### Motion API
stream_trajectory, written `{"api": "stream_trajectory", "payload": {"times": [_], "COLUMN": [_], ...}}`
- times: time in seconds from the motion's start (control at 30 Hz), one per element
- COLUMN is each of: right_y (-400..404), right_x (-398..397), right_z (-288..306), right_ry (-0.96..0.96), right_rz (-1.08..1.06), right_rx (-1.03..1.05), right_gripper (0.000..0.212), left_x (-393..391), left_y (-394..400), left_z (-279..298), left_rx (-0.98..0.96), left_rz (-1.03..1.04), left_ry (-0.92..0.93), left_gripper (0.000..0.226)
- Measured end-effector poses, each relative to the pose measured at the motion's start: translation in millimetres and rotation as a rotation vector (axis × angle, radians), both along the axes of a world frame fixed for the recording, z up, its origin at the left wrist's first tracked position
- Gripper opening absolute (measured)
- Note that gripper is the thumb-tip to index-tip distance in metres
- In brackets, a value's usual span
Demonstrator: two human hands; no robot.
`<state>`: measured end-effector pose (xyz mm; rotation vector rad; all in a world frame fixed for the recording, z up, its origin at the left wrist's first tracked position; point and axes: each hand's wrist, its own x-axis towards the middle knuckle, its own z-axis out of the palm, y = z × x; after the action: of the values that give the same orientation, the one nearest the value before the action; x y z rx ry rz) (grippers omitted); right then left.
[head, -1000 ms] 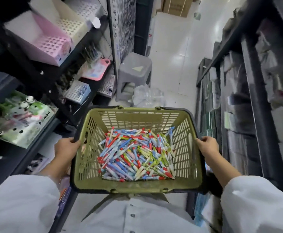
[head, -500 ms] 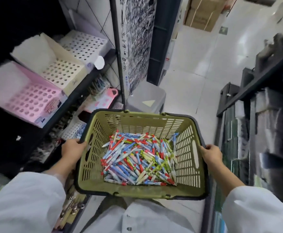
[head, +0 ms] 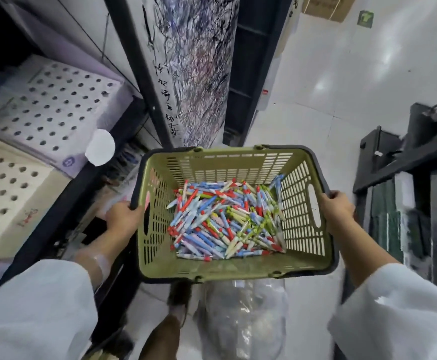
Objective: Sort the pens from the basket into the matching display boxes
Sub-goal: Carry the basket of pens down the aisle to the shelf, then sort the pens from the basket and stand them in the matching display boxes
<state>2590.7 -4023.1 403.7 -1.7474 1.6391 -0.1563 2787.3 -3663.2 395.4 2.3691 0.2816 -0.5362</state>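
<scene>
The slotted basket [head: 300,229] looks matt olive plastic, the floor [head: 342,74] glossy tile, the sleeve [head: 30,307] white cloth.

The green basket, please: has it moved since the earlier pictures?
Yes. The basket, held by both hands, has been carried forward along the aisle, closer to the scribbled board, past the grey stool.

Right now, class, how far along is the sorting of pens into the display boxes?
Done: nothing visible; the perforated lilac display box and cream one show only empty holes. In hand: left hand and right hand grip the olive plastic basket. Left: the whole heap of multicoloured pens.
</scene>
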Motion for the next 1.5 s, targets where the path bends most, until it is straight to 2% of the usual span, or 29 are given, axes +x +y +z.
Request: {"api": "stream_trajectory", "payload": {"times": [0.2, 0.33, 0.53, 0.7, 0.8, 0.83, 0.9, 0.93, 0.97, 1.0, 1.07, 1.13, 1.2, 1.27, 1.33, 1.5], "right_y": [-54.8, -75.5, -78.2, -77.3, -71.5, -65.1, -44.9, -31.3, -16.2, -0.2, 30.9, 60.0, 87.8, 113.7, 134.5, 152.4], "right_x": [80.3, 120.3, 135.8, 134.6, 139.3, 141.3, 145.7, 149.4, 154.5, 160.6, 175.5, 188.5, 194.2, 191.0, 183.6, 172.7], "right_z": [-42.9, -47.8, -46.2, -50.2, -48.4, -47.7, -48.8, -51.6, -55.9, -62.0, -81.1, -104.1, -130.6, -154.0, -166.8, -183.1], "right_ry": [-0.028, -0.069, -0.117, -0.049, 0.085, 0.151, 0.197, 0.169, 0.138, 0.111, 0.154, 0.333, 0.543, 0.713, 0.784, 0.773], "right_rz": [0.087, 0.145, 0.27, 0.408, 0.455, 0.482, 0.613, 0.723, 0.846, 0.969, 1.211, 1.39, 1.48, 1.491, 1.414, 1.271], "right_rx": [0.013, 0.006, -0.023, -0.099, -0.212, -0.318, -0.541, -0.596, -0.569, -0.467, -0.193, -0.01, 0.091, 0.067, -0.014, -0.148], "right_gripper": [0.031, 0.03, 0.021, 0.033, 0.034, 0.036, 0.044, 0.046, 0.044, 0.04, 0.032, 0.031, 0.046, 0.072, 0.087, 0.079], "left_x": [46.2, 52.8, 43.2, 49.6, 51.9, 51.8, 46.8, 42.8, 39.2, 36.1, 34.2, 37.4, 42.5, 46.2, 47.7, 45.9], "left_y": [-30.3, -37.6, -32.2, -33.1, -35.2, -34.5, -37.3, -43.4, -51.9, -61.7, -81.4, -95.3, -100.3, -99.6, -96.5, -88.9], "left_z": [-51.7, -60.4, -64.1, -58.5, -48.3, -47.4, -43.4, -40.4, -39.8, -42.3, -57.9, -80.5, -99.2, -112.3, -118.6, -117.0], "left_rx": [-0.069, -0.078, -0.129, -0.067, -0.069, -0.015, 0.128, 0.128, 0.099, 0.068, 0.048, 0.09, 0.131, 0.132, 0.13, 0.159], "left_rz": [0.055, 0.108, 0.166, 0.116, 0.041, 0.007, -0.091, -0.161, -0.254, -0.361, -0.545, -0.649, -0.677, -0.645, -0.627, -0.794], "left_ry": [0.067, -0.002, -0.018, 0.028, 0.071, 0.011, -0.282, -0.442, -0.525, -0.522, -0.333, -0.085, 0.079, 0.124, 0.112, -0.002], "left_gripper": [0.05, 0.023, 0.013, 0.011, 0.008, 0.013, 0.039, 0.041, 0.038, 0.033, 0.03, 0.033, 0.033, 0.032, 0.029, 0.029]}}
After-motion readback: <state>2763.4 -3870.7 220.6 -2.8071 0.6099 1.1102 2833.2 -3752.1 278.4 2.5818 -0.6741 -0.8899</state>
